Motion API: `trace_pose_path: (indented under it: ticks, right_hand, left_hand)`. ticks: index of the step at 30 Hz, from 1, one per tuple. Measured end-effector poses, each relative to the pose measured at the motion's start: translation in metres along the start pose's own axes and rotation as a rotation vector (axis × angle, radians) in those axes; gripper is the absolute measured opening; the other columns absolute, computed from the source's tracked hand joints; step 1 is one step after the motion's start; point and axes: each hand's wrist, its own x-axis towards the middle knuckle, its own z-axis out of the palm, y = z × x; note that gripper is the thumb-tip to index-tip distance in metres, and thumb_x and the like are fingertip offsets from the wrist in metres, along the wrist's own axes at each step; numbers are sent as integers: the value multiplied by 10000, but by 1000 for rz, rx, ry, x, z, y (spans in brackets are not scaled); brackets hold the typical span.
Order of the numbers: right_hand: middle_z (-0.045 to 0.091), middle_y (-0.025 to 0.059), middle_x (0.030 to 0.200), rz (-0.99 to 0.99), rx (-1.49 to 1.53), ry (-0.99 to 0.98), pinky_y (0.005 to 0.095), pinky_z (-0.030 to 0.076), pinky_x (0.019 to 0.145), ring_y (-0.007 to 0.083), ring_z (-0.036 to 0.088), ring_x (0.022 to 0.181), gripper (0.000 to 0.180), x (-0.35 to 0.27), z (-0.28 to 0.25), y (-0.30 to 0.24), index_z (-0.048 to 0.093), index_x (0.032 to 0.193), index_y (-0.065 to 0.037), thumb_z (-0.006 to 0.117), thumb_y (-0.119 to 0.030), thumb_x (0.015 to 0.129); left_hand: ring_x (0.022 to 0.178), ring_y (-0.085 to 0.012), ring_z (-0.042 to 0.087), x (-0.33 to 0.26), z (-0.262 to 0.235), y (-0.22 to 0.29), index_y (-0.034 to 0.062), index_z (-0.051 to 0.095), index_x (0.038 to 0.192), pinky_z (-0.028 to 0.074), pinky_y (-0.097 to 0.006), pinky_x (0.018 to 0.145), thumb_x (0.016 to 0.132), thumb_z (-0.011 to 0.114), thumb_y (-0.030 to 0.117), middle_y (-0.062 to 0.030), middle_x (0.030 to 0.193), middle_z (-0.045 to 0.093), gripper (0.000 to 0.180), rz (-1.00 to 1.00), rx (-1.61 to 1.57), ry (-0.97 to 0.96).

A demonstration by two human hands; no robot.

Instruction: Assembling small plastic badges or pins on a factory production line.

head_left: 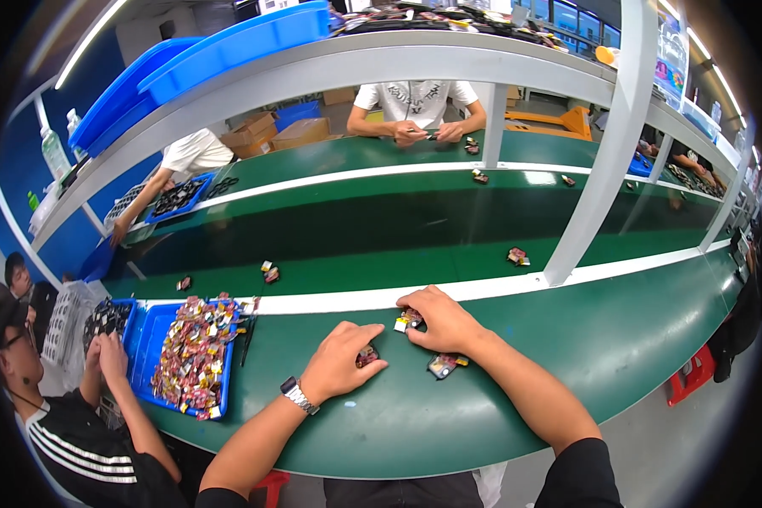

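My left hand [339,362], with a metal watch at the wrist, curls its fingers and thumb around a small circuit-board assembly [367,356] on the green bench. Farther right, near the white rail, my right hand [443,320] has its thumb and fingers around another small circuit-board assembly [402,323]; a white-and-yellow piece shows at its left side. Part of each assembly is hidden by the fingers. Beside my right wrist, a third assembly [442,366], dark with a yellow piece, lies on the bench, held by neither hand.
A blue tray [148,343] heaped with small boards stands left on the green bench [516,415]. Past the white rail [339,300], loose assemblies lie on the green belt [356,273]. A slanted white post [597,161] rises at right. Co-workers sit at left and across.
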Motion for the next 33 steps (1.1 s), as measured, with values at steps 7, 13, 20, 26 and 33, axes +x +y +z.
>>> trace_pose_path:
  ticks: [7, 13, 20, 26, 33]
  right_hand:
    - [577, 189, 1238, 207, 79, 0, 416, 442, 1012, 324, 545, 1172, 562, 1, 12, -26, 551, 1297, -29, 730, -200, 792]
    - [664, 134, 948, 379, 189, -59, 361, 513, 828, 250, 637, 904, 257, 11, 23, -43, 650, 1030, 4, 722, -148, 835]
    - [655, 83, 880, 187, 388, 104, 300, 522, 753, 175, 644, 811, 163, 10, 28, -63, 621, 986, -8, 698, -7, 842]
    - [640, 93, 957, 44, 378, 275, 307, 539, 759, 191, 660, 852, 145, 11, 36, -60, 631, 953, -3, 708, -4, 830]
    - [621, 80, 1037, -159, 54, 440, 318, 557, 750, 232, 655, 856, 176, 10, 36, -67, 662, 980, -33, 726, -37, 816]
  left_hand:
    - [823, -196, 626, 1, -12, -26, 40, 648, 1204, 516, -311, 761, 891, 659, 168, -130, 1002, 696, 338, -283, -119, 77]
    - [949, -148, 672, 5, -1, -36, -26, 614, 1221, 531, -287, 836, 937, 615, 127, -139, 1084, 714, 323, -380, -406, 29]
    - [1009, -152, 655, -5, -3, -49, -45, 589, 1253, 520, -301, 909, 970, 586, 134, -124, 1138, 690, 335, -408, -647, -49]
    - [1094, -159, 623, -4, -6, -46, -39, 480, 1370, 490, -329, 982, 957, 583, 68, -114, 1215, 643, 439, -315, -1132, -192]
    - [1087, -152, 632, -3, 0, -36, -4, 420, 1427, 548, -303, 917, 946, 583, 19, -135, 1228, 636, 508, -453, -1202, -68]
